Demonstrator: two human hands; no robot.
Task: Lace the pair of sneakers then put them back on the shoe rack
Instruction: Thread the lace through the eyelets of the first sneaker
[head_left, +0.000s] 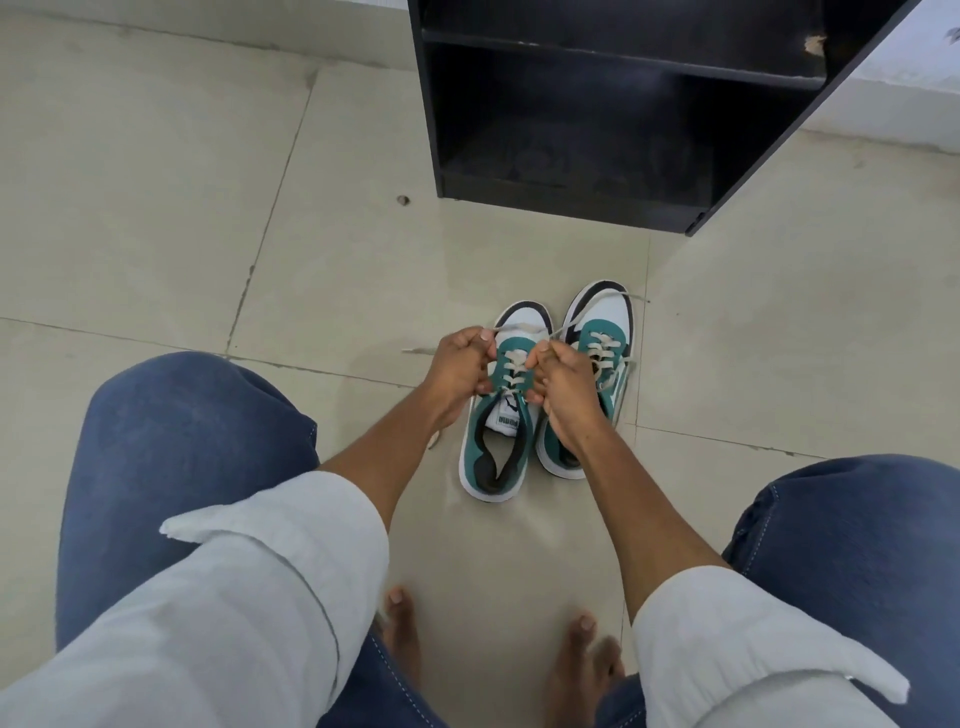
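Observation:
Two green, white and black sneakers stand side by side on the floor, toes pointing away from me. The left sneaker (498, 441) has cream laces (511, 364) crossed through its lower eyelets. My left hand (462, 371) is closed on one lace end at that shoe's left side. On the shoe's other side my right hand (563, 389) is closed on the other lace end, and it covers part of the right sneaker (602, 332). The right sneaker's lace trails loose over its toe.
A black shoe rack (597, 197) with open shelves stands on the tiled floor just beyond the sneakers. My knees in blue jeans frame the view at the left and right, and my bare feet (405, 634) rest near the bottom.

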